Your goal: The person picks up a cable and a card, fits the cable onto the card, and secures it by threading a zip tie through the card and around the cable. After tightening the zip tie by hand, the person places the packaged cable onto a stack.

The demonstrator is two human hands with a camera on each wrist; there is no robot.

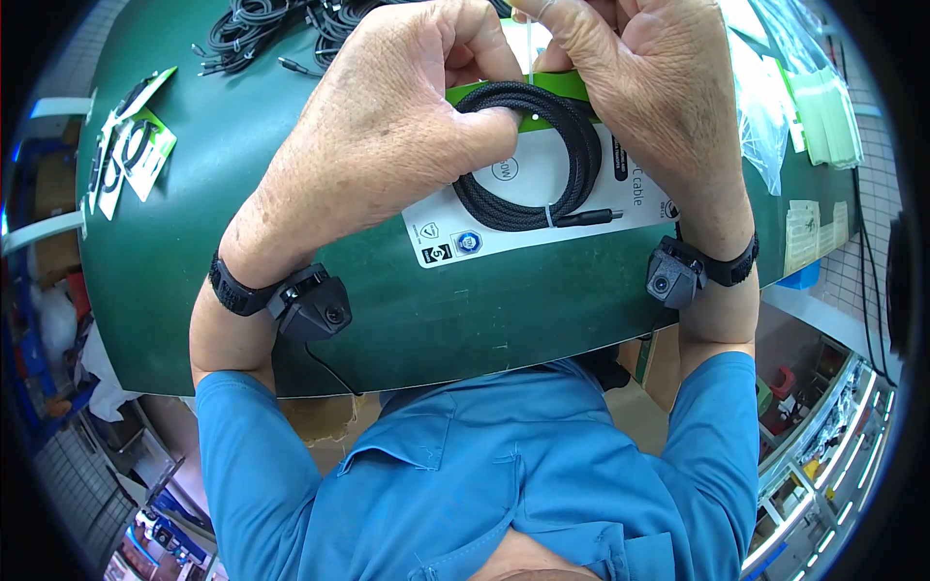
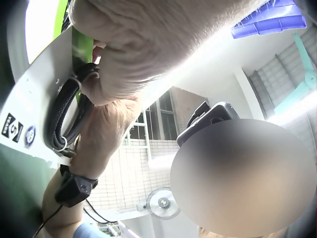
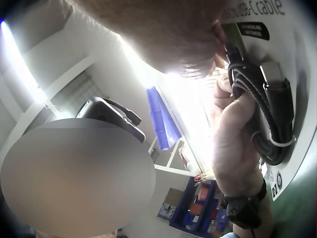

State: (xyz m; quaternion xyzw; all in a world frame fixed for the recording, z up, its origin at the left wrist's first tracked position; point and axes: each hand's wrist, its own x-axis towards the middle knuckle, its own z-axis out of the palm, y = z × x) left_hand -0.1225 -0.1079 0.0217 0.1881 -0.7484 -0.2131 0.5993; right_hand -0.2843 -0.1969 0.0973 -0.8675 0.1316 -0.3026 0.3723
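Observation:
A coiled black braided USB-C cable (image 1: 585,160) lies against a white and green packaging card (image 1: 441,228), its coil bound by a small white tie at the bottom. My left hand (image 1: 407,107) grips the card's upper left part, the thumb lying across the coil. A thin white strip (image 1: 530,44) runs upright past the green top of the card. Its upper end is pinched by my right hand (image 1: 664,92) at the card's upper right. In the right wrist view a metal-tipped plug (image 3: 272,77) shows on the coil. The right fingertips are partly cut off at the top edge.
Bundles of black cables (image 1: 254,34) lie at the back left of the green table (image 1: 387,320). Several carded cables (image 1: 136,155) are at the far left. Clear plastic bags (image 1: 760,136) and a stack of light green cards (image 1: 823,121) lie on the right.

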